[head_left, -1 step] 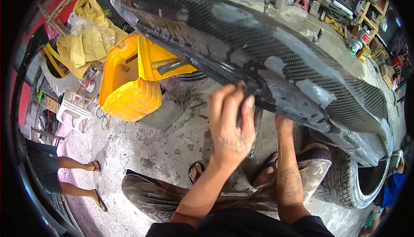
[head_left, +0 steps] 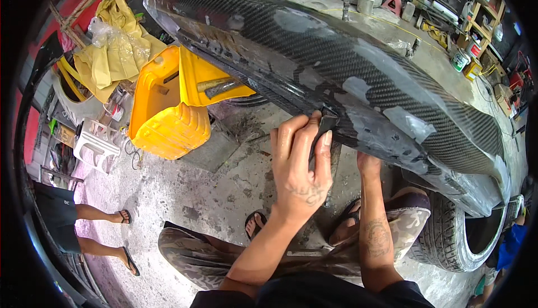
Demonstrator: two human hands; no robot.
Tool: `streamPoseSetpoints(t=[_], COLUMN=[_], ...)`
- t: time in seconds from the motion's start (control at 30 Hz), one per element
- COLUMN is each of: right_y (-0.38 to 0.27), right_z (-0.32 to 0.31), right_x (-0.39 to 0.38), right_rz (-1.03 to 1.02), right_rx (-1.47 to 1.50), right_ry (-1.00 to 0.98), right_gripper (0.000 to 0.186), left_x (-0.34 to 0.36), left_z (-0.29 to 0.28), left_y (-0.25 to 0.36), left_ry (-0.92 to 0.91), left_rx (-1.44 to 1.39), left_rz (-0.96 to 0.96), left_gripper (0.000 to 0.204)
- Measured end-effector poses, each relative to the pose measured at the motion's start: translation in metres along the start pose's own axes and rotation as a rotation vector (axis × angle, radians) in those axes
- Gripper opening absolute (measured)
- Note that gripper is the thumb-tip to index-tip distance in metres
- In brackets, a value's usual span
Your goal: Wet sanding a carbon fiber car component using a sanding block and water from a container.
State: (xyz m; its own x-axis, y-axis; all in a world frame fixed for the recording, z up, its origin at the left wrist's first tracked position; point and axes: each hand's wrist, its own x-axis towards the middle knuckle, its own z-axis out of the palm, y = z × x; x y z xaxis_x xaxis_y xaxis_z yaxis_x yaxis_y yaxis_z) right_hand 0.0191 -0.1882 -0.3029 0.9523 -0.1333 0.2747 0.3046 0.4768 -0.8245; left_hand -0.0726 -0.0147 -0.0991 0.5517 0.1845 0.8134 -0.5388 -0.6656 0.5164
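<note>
A long carbon-fibre car body panel (head_left: 314, 56) with grey patches slants across the view from upper left to lower right. Its lower face looks wet. My left hand (head_left: 300, 165) pinches a small dark flat piece (head_left: 327, 122), which looks like folded sandpaper, between thumb and fingers. That piece is against the panel's lower edge. To its right, my right hand (head_left: 369, 163) reaches up under the same edge. Its fingers are hidden behind the panel, so their grip does not show.
An open yellow plastic container (head_left: 168, 128) stands left of the panel. A tyre (head_left: 448, 238) lies at lower right, beneath the panel's end. Another person's legs (head_left: 92, 212) are at far left. Paint cans (head_left: 461, 59) and clutter line the back right.
My left hand, blurred before, is now sharp, and the dark piece in it shows plainly against the panel's edge. My right hand keeps its place.
</note>
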Motion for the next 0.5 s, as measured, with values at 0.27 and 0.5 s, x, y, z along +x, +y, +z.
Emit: streamPoseSetpoints(t=[0.27,0.5], right_y=[0.006,-0.002], right_z=[-0.006,0.004], right_x=[-0.002,0.001], right_rz=[0.040,-0.020], right_rx=[0.035,0.043], right_ry=[-0.003,-0.025], right_gripper=[0.068,0.071], left_x=[0.001,0.003], left_z=[-0.008,-0.007], left_y=[0.000,-0.003], left_ry=[-0.057,-0.058], left_rx=[0.023,0.019], left_rz=[0.005,0.010], left_gripper=[0.017,0.018])
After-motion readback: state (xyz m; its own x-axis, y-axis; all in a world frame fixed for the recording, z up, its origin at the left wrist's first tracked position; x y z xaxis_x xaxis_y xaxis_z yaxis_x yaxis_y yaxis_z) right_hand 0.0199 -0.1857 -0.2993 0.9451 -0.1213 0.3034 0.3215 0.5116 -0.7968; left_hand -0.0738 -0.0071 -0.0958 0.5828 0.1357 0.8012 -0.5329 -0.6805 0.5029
